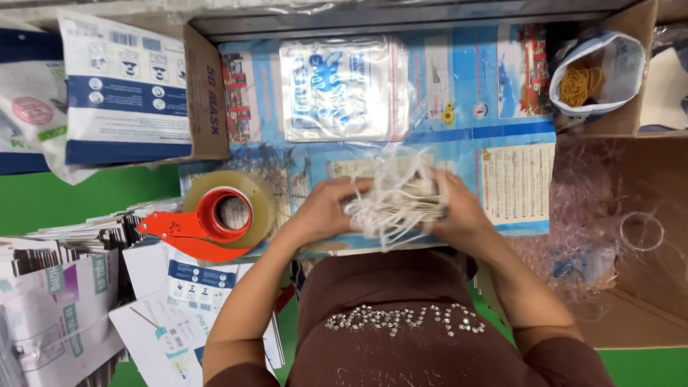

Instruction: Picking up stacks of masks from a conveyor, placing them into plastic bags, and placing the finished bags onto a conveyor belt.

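A stack of white face masks (398, 204) with loose ear loops is clamped between the left hand (326, 208) and the right hand (459, 211), one hand closed on each end, just in front of the body. The stack is held over the near edge of a blue printed sheet (459, 100) that covers the work surface. Beyond the hands, a flat clear packet with blue print (340, 89) lies on that sheet, well apart from the stack, with bare sheet between them. Just to the left of the left hand, a roll of clear tape on a red dispenser (215, 218) is seen, its handle pointing away from the hands. Farther left, beyond the tape, a brown carton (208, 93) holding white and blue boxes is placed, and flat folded boxes (64, 287) are piled nearer the body. To the far right, beyond the right hand, a bag of rubber bands (595, 79) sits in a cardboard box, and crumpled clear plastic (588, 229) fills the room right of the right hand. The sheet's far edge is closed off by a dark ledge (401, 21).
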